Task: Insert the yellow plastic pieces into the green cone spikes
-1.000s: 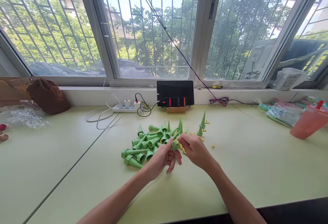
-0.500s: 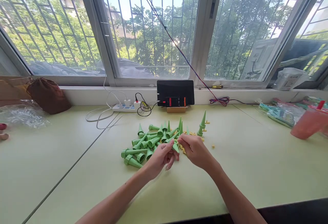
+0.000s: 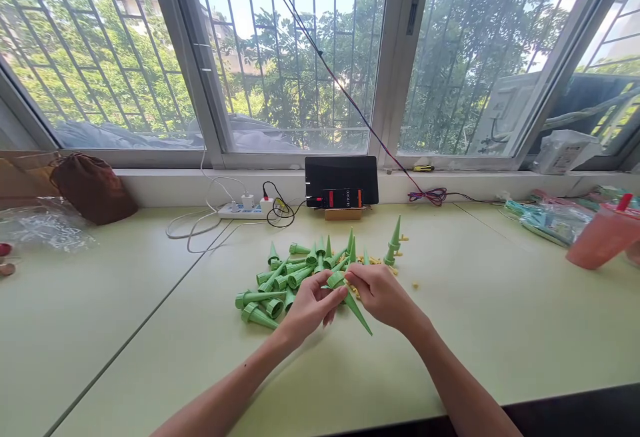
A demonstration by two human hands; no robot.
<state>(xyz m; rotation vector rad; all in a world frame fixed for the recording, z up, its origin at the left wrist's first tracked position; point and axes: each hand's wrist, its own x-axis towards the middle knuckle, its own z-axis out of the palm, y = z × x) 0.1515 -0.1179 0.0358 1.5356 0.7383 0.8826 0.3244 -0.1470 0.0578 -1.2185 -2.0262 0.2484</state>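
Spike (image 3: 358,312), green, single: held tip-down over the bench (image 3: 400,370), before the spike pile (image 3: 280,279); collar (image 3: 336,280) grasped by the left hand (image 3: 309,305), fingers wrapped about it. Right hand (image 3: 384,296): fingers pinched beside the collar, contents hidden. Risk, as judged: spike could be rolled loose if pushed off-centre.

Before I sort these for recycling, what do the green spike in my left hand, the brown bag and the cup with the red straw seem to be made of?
Green spike: probably moulded plastic, satin; even colour, clean edges. Brown bag: likely soft fabric, matte; its top gathers into folds. Cup: perhaps plastic, from its smooth, faintly glossy wall; the pink may be drink.
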